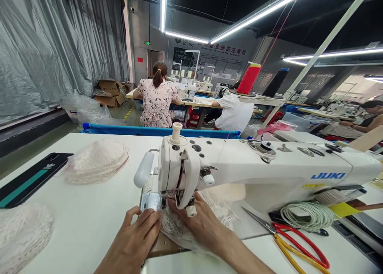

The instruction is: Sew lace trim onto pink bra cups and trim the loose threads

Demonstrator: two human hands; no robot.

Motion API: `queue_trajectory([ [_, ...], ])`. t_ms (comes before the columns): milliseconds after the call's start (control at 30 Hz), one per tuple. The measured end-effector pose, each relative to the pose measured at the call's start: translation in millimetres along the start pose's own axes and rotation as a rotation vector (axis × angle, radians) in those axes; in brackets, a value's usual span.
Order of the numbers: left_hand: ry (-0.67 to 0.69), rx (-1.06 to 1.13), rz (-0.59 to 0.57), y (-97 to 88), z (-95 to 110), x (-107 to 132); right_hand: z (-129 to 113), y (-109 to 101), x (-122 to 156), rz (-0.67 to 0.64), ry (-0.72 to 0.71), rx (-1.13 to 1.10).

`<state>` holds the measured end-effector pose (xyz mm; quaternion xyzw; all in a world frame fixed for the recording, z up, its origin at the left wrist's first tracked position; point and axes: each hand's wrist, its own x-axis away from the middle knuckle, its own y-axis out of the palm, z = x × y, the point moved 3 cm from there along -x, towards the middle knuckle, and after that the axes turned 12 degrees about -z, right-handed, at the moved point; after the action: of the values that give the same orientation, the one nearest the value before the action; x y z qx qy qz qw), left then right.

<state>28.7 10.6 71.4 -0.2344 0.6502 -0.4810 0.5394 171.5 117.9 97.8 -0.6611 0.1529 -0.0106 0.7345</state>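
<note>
A white sewing machine [239, 162] stands across the table, its needle area partly hidden behind the machine head. White lace fabric [170, 223] lies on the machine bed below the head and spreads to the right under the arm. My left hand [136, 234] is left of the needle, fingers bent and closed at the lace's left edge. From the right, my right hand [205, 222] reaches over the lace with its fingers together on it; the fingertips are partly hidden by the machine head.
Stacked lace pieces [97, 160] and another lace pile [25, 234] lie left, beside a black-and-teal box [32, 180]. Scissors [287, 234] with red and yellow handles and a coiled pale cord [308, 216] lie right. Co-workers sit beyond the table.
</note>
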Motion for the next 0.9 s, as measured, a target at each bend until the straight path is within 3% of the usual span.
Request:
queue_trajectory([
  [233,0.012,0.096,0.067,5.0,-1,9,-13,-2,9,-0.013,-0.163,-0.216],
  [500,0.016,0.107,0.052,7.8,0,8,-29,5,15,0.051,-0.143,-0.215],
  [700,-0.024,0.138,0.092,5.4,1,-3,-25,3,13,0.129,-0.134,-0.260],
  [900,-0.051,0.201,0.072,4.7,3,-6,-23,5,9,0.106,-0.123,-0.273],
])
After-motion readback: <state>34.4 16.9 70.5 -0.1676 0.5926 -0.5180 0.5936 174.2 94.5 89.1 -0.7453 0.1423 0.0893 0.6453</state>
